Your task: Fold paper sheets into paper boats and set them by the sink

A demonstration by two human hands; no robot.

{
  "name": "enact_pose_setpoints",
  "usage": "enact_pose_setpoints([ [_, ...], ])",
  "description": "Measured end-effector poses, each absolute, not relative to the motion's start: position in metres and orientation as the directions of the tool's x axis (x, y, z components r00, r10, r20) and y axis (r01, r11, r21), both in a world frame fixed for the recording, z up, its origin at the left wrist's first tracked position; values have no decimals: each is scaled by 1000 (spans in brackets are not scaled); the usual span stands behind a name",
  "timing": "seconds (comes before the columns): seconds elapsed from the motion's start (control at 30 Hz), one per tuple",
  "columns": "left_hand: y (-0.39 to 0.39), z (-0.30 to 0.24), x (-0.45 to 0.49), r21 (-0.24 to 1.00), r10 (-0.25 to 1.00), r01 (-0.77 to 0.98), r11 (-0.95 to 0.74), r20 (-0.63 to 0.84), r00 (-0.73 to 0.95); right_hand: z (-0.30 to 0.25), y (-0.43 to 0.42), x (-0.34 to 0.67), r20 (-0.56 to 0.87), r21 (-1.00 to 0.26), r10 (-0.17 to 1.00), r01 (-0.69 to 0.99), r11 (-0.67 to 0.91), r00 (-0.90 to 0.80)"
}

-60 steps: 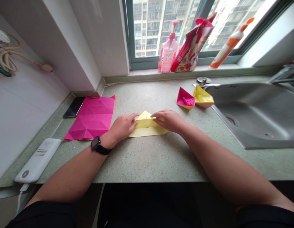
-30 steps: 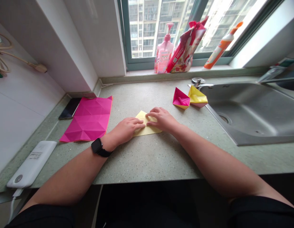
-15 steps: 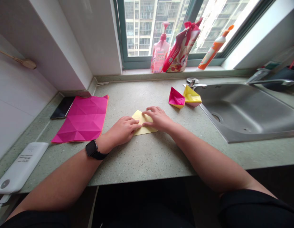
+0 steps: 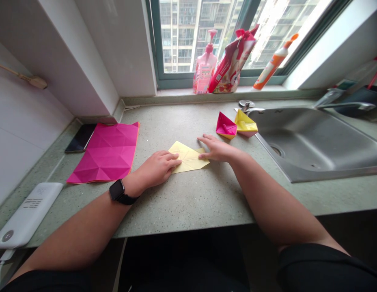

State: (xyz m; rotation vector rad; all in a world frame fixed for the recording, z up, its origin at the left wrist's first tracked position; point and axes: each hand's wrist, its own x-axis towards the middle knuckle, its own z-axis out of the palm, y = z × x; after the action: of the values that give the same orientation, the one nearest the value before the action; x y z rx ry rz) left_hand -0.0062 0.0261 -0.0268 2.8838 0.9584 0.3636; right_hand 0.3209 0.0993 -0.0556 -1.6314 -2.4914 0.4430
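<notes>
Yellow folded paper point(image 4: 188, 157) lies flat at mid-counter, spread wider now. The right hand point(image 4: 217, 148) has slid to its 3 o'clock tip, open and holding nothing; the left hand point(image 4: 156, 167) presses it unclenched. A pink creased sheet point(image 4: 103, 154) lies at 9 o'clock, a pink paper boat point(image 4: 226, 126) at 1 o'clock, a steel sink point(image 4: 316, 160) at 3 o'clock.

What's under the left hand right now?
The left hand has its fingers on the folded yellow paper; its palm is over the speckled countertop. What's directly beneath the palm is hidden.
</notes>
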Motion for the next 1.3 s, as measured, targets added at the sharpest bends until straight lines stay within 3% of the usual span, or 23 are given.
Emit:
enact_pose_setpoints([
  [0.43,29,-30,-8,172,588,562,-809,197,785,-25,93,330,-163,-428,897,849,311,-411],
  [0.53,28,-29,-8,184,591,563,-806,199,782,-24,90,321,-51,-509,922,804,307,-384],
  [0.6,28,-28,-7,192,594,564,-803,204,778,-27,87,307,124,-528,933,773,351,-339],
  [0.67,27,-27,-7,191,596,566,-802,208,775,-32,81,291,274,-478,882,742,470,-382],
  [0.73,26,-26,-6,188,597,568,-801,206,775,-37,75,276,315,-418,826,713,563,-467],
  [0.9,24,-21,-4,177,622,597,-782,175,763,-44,68,257,252,-336,721,640,691,-645],
  [1.13,20,-12,-12,171,780,762,-625,104,617,-44,70,259,207,-375,729,635,675,-653],
  [1.3,22,6,-26,166,840,831,-530,-28,542,-42,69,259,169,-394,748,652,648,-641],
])
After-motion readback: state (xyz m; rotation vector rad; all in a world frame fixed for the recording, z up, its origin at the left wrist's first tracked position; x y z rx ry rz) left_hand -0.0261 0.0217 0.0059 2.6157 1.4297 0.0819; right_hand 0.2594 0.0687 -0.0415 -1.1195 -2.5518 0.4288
